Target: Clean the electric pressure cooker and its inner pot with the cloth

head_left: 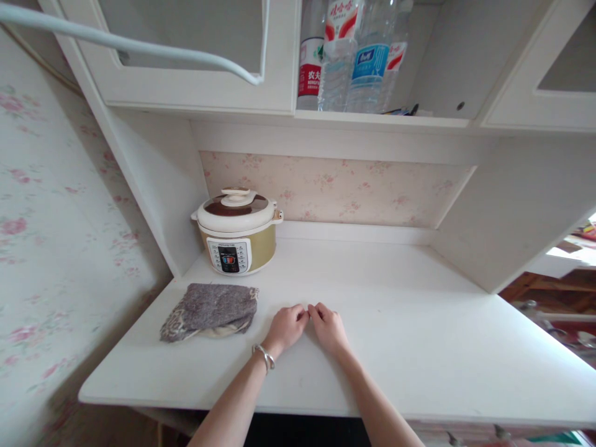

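My left hand [287,327], with a silver bracelet on its wrist, rests on the white counter [395,323] with its fingers curled in. My right hand [328,327] lies right beside it, fingers curled too, and the fingertips of both hands meet at the middle. Whether they pinch anything is too small to see. A folded grey cloth [212,310] lies on the counter just left of my left hand.
A cream and gold electric cooker [237,231] with a white lid stands at the back left corner. Water bottles [367,56] stand on the open shelf above. A flowered wall runs along the left. Furniture shows past the counter's right end.
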A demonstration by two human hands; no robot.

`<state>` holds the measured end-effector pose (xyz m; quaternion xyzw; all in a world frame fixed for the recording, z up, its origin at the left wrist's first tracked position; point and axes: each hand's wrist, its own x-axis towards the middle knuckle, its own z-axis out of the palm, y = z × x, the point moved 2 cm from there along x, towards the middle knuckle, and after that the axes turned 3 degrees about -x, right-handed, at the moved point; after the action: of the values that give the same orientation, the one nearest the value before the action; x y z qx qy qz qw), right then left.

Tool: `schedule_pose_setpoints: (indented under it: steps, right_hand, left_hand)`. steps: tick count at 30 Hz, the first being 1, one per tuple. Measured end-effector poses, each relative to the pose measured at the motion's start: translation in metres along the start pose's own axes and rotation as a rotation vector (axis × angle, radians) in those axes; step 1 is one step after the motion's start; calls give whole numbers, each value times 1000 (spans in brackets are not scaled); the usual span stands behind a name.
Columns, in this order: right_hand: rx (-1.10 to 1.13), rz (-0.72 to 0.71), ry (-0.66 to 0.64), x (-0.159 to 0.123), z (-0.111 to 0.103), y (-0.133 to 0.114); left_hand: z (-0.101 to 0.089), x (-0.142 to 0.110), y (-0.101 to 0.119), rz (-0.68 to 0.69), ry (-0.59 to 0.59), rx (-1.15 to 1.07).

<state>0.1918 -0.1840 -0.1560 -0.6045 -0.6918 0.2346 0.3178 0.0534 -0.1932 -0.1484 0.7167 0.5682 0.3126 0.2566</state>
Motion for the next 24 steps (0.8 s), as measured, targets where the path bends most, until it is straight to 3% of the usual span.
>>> schedule_pose_setpoints:
  steps: [18,24]
  right_hand:
    - [36,19,-5,-2,0,-2]
    - [443,160,-241,24,-5,-2]
  left_hand:
    - [-3,-2,5,-18,2,-15]
    - [-5,0,6,-65,-12,-115]
